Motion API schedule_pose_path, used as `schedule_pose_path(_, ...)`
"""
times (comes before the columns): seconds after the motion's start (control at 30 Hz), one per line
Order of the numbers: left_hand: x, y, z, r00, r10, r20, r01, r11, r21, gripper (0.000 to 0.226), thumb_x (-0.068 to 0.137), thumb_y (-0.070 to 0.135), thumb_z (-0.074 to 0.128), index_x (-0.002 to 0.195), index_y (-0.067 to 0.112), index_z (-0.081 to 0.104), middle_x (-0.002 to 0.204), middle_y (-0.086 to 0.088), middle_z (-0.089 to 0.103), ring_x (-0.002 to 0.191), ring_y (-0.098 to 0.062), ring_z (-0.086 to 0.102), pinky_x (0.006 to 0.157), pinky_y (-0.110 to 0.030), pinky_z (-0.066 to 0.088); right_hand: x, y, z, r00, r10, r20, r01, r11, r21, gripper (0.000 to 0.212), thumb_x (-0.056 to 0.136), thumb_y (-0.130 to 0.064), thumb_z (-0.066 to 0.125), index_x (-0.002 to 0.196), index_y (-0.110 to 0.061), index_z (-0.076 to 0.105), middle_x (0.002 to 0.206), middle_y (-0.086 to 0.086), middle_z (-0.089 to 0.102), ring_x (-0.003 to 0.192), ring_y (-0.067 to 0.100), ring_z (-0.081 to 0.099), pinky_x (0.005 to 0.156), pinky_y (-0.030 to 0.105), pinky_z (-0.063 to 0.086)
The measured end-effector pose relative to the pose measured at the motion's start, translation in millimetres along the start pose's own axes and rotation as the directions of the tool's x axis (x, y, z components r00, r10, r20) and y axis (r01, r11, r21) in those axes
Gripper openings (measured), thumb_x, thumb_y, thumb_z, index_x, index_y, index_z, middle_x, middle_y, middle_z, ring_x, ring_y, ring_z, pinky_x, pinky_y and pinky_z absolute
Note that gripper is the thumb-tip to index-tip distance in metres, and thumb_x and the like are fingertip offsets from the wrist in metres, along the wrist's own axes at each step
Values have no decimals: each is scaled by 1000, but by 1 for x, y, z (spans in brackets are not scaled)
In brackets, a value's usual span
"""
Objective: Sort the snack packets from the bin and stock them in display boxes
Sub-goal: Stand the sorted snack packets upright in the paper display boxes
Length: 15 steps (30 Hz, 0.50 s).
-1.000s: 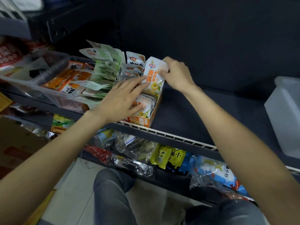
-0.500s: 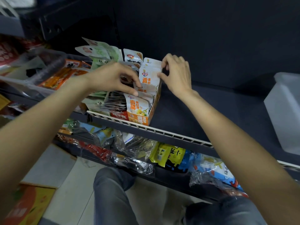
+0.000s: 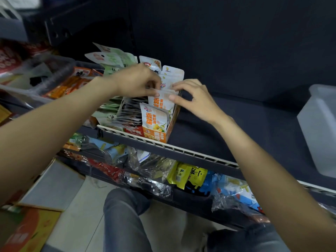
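The left hand (image 3: pixel 138 80) has its fingers curled, pinching the top edge of a white-and-orange snack packet (image 3: pixel 161 100), and the right hand (image 3: pixel 193 99) grips the same top edge from the other side with thumb and forefinger, so the flimsy pouch is held flat and upright between them. It stands in the orange display box (image 3: pixel 158 135), behind a matching packet at the front; held at both corners, it likely slides straight down into the row without folding. The box sits at the front of the dark shelf (image 3: pixel 245 128), against the white wire rail (image 3: pixel 190 151), with other boxes of packets just beside it to the left. Further left lies a clear bin (image 3: pixel 23 91) with orange packets.
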State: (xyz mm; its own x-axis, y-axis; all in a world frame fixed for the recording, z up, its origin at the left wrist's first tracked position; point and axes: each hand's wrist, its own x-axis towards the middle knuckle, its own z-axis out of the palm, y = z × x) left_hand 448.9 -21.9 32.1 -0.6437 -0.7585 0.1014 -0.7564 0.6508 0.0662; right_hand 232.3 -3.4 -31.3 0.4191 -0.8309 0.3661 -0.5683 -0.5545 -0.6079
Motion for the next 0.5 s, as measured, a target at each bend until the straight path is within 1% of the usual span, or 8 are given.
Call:
schedule_pose_path(0.13, 6, -1, 13, 982, -79, -170, 84, 996, 26, 24, 86, 22, 67, 109, 16, 65, 107, -4, 66, 94, -23, 62, 80, -41, 51, 3, 2, 6, 995, 77, -61, -79, 997, -26, 43, 85, -41, 66, 121, -20, 56, 115, -5, 62, 112, 13, 48, 97, 36, 39)
schedule_pose_path(0.2, 6, 1, 15, 962, -129, -241, 129, 992, -16, 35, 85, 24, 68, 118, 20, 59, 118, -3, 60, 101, -20, 60, 84, -39, 50, 6, 1, 11, 981, 122, -150, -126, 992, -18, 44, 84, -31, 69, 121, -17, 49, 99, -5, 65, 99, 15, 55, 87, 35, 46)
schedule_pose_path(0.27, 0, 7, 6, 939, -156, -307, 109, 981, -162, 33, 86, 34, 65, 115, 20, 60, 115, -2, 60, 101, -13, 59, 85, -31, 48, 9, 2, 16, 968, 135, -210, -146, 989, -37, 41, 83, -26, 70, 116, -15, 48, 85, -6, 62, 86, 14, 56, 78, 34, 48)
schedule_pose_path(0.3, -7, 11, -1, 950, -148, -274, 71, 959, -273, 34, 85, 41, 63, 111, 19, 62, 111, 0, 62, 99, -9, 60, 85, -26, 47, 10, 2, 17, 964, 134, -229, -151, 987, -57, 40, 83, -25, 71, 114, -15, 48, 81, -7, 60, 83, 14, 55, 75, 34, 48)
schedule_pose_path(0.37, -26, 21, -14, 995, -89, -37, 63, 893, -446, 44, 80, 51, 65, 112, 20, 64, 108, 9, 64, 98, 1, 59, 87, -17, 47, 12, 2, 18, 957, 141, -255, -165, 983, -77, 38, 82, -24, 71, 110, -14, 48, 76, -9, 55, 79, 13, 52, 71, 34, 47)
schedule_pose_path(0.4, -34, 26, -17, 993, -61, 99, 96, 909, -405, 48, 78, 50, 68, 117, 22, 62, 110, 13, 63, 100, 3, 58, 89, -17, 45, 12, 1, 19, 954, 150, -262, -173, 983, -68, 38, 82, -23, 71, 109, -14, 47, 75, -9, 54, 78, 12, 52, 70, 33, 47)
schedule_pose_path(0.43, -39, 26, -15, 982, -46, 184, 96, 957, -272, 49, 79, 46, 69, 122, 24, 59, 112, 15, 62, 102, 2, 57, 91, -20, 45, 11, 0, 19, 950, 158, -268, -176, 984, -44, 36, 82, -22, 71, 107, -14, 47, 74, -9, 53, 75, 11, 52, 68, 33, 47)
schedule_pose_path(0.5, -39, 22, -4, 978, -60, 199, 57, 998, 23, 39, 86, 38, 65, 122, 25, 60, 113, 8, 65, 101, -10, 61, 88, -32, 49, 7, -3, 21, 944, 177, -279, -168, 984, 57, 32, 82, -21, 71, 103, -15, 47, 72, -11, 53, 68, 8, 51, 66, 34, 49)
